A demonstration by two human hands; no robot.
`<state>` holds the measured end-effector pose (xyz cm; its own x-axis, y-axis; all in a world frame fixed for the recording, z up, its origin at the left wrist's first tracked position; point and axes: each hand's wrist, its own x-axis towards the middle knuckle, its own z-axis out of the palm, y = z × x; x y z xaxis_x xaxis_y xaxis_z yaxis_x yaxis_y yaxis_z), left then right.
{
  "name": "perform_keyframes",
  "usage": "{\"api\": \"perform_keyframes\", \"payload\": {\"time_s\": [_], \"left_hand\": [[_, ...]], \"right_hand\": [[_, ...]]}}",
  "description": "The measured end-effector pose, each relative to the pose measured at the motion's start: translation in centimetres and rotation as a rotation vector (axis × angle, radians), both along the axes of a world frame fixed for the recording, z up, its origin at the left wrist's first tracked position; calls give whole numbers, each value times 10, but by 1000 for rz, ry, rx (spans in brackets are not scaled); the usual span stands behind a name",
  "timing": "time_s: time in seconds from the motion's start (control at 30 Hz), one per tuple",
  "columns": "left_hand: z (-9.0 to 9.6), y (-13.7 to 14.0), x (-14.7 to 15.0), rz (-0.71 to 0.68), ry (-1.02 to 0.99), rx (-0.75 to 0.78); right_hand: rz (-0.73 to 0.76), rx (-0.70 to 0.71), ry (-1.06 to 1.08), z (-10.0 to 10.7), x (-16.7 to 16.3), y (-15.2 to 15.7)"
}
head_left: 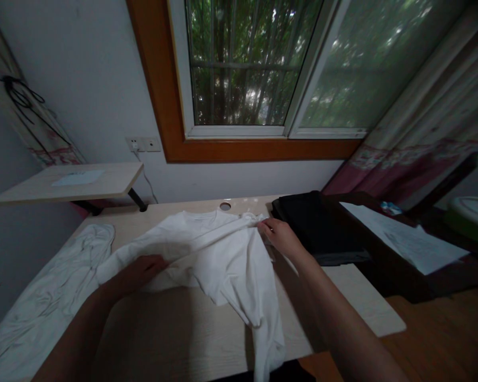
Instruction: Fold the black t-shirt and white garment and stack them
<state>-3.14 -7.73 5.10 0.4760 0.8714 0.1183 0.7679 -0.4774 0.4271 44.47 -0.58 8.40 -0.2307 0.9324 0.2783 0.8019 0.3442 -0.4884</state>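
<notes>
A white long-sleeved shirt (231,265) lies partly folded and wrinkled on the light wood desk (155,334). Its neckline faces the window, and one sleeve hangs over the desk's near edge. My left hand (145,270) is closed on a fold of the cloth at the shirt's left side; its fingertips are partly hidden in shadow and fabric. At the far right corner of the shirt, my right hand (278,234) pinches the bunched cloth between thumb and fingers. A taut fold runs between the two hands.
Pale crumpled cloth (59,297) covers the desk's left side. A raised shelf (115,175) stands behind it. Folded black clothes (318,223) lie at the right, beside a dark surface bearing a paper sheet (406,239). A window (255,63) is ahead.
</notes>
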Motion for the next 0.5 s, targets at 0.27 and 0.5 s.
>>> {"api": "perform_keyframes", "payload": {"time_s": [0.27, 0.5], "left_hand": [[-20, 19, -16, 144, 45, 159], [-44, 44, -17, 167, 102, 232]], "right_hand": [[117, -172, -176, -28, -16, 10], [172, -176, -215, -50, -6, 31]]}}
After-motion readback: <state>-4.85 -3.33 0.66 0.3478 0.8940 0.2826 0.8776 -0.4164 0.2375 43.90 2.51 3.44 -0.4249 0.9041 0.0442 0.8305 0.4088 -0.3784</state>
